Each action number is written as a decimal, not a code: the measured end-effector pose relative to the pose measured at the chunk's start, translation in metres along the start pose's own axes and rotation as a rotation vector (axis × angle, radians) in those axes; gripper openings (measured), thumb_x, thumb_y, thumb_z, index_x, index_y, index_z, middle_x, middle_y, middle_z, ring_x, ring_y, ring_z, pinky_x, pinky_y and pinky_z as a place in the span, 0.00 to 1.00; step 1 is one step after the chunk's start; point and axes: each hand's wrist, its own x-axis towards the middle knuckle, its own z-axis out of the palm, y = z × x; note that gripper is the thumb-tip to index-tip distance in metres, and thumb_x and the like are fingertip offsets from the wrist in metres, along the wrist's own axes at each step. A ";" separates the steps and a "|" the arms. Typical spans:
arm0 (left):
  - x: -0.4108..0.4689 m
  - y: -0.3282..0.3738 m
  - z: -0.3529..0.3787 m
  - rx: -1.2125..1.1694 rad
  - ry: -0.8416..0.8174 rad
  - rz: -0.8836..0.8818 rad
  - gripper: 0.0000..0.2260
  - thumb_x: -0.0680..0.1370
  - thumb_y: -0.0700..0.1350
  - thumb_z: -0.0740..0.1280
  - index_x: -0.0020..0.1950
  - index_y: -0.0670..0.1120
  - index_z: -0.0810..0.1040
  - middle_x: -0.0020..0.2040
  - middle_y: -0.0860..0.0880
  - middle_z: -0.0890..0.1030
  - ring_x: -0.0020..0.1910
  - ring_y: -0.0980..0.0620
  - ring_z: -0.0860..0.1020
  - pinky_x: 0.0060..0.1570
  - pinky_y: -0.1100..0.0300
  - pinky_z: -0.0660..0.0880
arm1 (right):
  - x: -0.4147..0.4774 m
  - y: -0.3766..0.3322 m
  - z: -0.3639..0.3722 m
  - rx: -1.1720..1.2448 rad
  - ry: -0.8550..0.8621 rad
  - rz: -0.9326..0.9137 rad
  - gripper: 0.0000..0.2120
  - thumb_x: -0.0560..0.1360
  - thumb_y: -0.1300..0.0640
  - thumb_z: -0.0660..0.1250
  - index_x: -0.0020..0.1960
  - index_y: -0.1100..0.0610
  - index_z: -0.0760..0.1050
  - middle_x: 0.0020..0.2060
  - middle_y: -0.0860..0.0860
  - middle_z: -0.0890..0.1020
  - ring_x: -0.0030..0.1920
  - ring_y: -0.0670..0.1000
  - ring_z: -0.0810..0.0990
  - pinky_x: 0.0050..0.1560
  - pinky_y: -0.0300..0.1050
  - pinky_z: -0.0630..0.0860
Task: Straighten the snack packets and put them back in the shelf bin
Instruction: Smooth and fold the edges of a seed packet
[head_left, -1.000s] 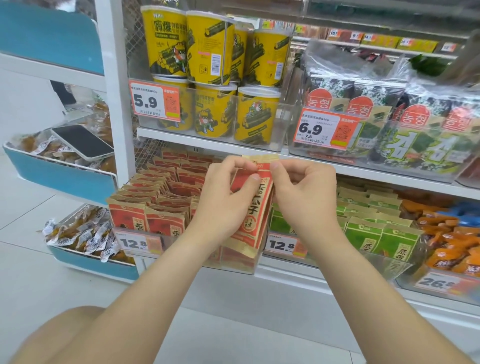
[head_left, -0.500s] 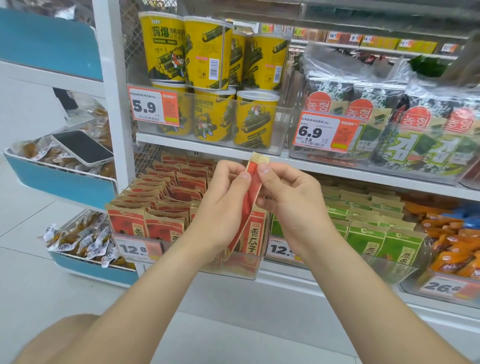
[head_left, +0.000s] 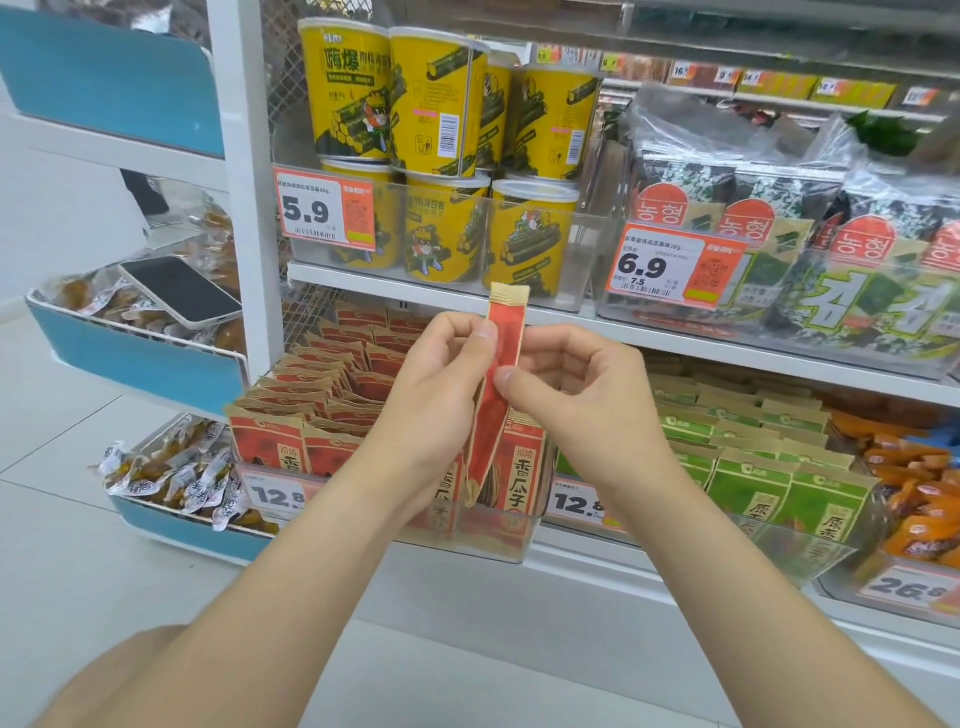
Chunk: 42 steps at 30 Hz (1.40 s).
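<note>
So the red snack packet (head_left: 503, 358) was up in front of the shelf, turned edge-on to the camera. Its long axis ran pretty much 12 to 6, with the gold sealed end leaning a touch toward 1 and the bottom drifting toward 7.

The left hand (head_left: 431, 415) pinched it from the 9 o'clock side, high up, thumb on the edge. The right hand (head_left: 592, 410) pinched it from 3 o'clock a bit lower, thumb and forefinger closed on it. Both hands were about equally near.

The clear shelf bin (head_left: 498, 540) sat straight down at 6 from the packet's lower end. That end hung in front of the row of red packets (head_left: 322, 395) standing in the bin, but I couldn't tell if it touched them.

My read: it was already upright like the row, so the next move looked like a plain drop toward 6 into the front gap.
</note>
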 end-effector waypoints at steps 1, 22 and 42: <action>0.001 0.001 -0.001 -0.035 0.018 0.012 0.08 0.89 0.49 0.63 0.56 0.46 0.78 0.52 0.37 0.84 0.50 0.46 0.82 0.57 0.42 0.78 | -0.001 0.001 0.000 -0.058 -0.052 0.001 0.13 0.74 0.62 0.80 0.57 0.54 0.85 0.49 0.52 0.89 0.50 0.49 0.87 0.55 0.49 0.85; -0.007 0.013 -0.025 0.247 -0.173 0.016 0.10 0.81 0.38 0.75 0.61 0.42 0.82 0.56 0.46 0.89 0.54 0.48 0.89 0.49 0.48 0.87 | -0.002 0.006 -0.010 -0.148 -0.013 -0.003 0.17 0.82 0.46 0.73 0.45 0.60 0.82 0.42 0.60 0.87 0.40 0.53 0.82 0.49 0.59 0.81; -0.006 0.020 -0.052 0.326 -0.351 0.124 0.21 0.77 0.29 0.75 0.67 0.45 0.84 0.62 0.50 0.88 0.65 0.51 0.85 0.66 0.53 0.81 | -0.003 0.006 -0.021 -0.317 -0.362 -0.065 0.09 0.81 0.60 0.75 0.43 0.52 0.87 0.64 0.51 0.86 0.80 0.35 0.64 0.64 0.30 0.74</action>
